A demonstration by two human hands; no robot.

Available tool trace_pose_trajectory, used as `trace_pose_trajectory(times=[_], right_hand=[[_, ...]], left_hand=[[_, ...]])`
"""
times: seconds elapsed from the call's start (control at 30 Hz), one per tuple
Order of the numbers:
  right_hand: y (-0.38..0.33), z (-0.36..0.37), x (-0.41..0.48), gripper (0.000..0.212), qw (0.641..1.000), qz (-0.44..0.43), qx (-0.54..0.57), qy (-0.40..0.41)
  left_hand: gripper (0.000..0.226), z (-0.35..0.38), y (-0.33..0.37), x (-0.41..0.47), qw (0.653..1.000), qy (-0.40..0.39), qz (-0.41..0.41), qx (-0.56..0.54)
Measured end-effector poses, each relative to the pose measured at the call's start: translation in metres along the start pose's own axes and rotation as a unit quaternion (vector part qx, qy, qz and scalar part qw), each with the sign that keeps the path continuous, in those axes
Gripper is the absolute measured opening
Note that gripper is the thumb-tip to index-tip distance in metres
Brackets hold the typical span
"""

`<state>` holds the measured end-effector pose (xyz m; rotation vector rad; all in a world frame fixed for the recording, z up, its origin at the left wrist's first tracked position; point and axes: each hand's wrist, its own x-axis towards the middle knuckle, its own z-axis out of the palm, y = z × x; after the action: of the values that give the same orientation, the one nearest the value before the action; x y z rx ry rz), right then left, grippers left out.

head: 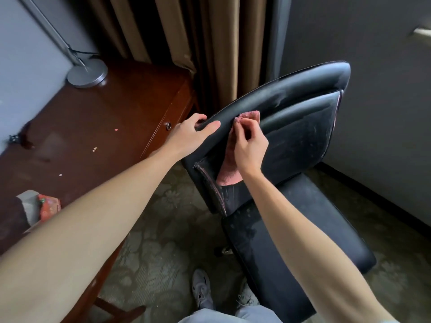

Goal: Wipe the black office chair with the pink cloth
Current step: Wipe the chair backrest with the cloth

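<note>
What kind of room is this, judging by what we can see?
Probably a hotel room or a study: a wooden desk with a lamp base, long curtains, patterned carpet, an office chair.

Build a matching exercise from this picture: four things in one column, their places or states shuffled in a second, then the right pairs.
Column one
1. pink fluffy cloth
2. round silver lamp base
3. left hand
4. grey laced sneaker

Column two
A. standing on the patterned carpet
B. gripping the backrest edge of the black leather office chair
C. standing on the dark wooden desk
D. pinched by the right hand against the backrest

Pairs: 1-D, 2-C, 3-B, 4-A
</note>
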<state>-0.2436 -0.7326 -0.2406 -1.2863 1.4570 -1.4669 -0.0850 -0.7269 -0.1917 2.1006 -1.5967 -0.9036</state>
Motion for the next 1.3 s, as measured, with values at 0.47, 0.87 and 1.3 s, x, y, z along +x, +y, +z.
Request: trace_pose_trajectory(times=[0.47, 0.87, 1.3], right_hand=[[-0.038, 0.029, 0.01, 0.016, 0.962, -0.172, -0.172, -0.12], [-0.024, 0.018, 0.026, 0.01, 0.984, -0.105, -0.143, -0.027], [0.03, 0.014, -0.031, 0.011, 0.998, -0.041, -0.042, -0.008]], left_hand=[[0.072, -0.024, -0.051, -0.022, 0.989, -0.002, -0.011, -0.149], [0.032, -0.01, -0.053, -0.023, 0.986, -0.018, 0.042, -0.162], [0.027, 0.052, -0.069, -0.007, 0.953, 0.007, 0.021, -0.303]])
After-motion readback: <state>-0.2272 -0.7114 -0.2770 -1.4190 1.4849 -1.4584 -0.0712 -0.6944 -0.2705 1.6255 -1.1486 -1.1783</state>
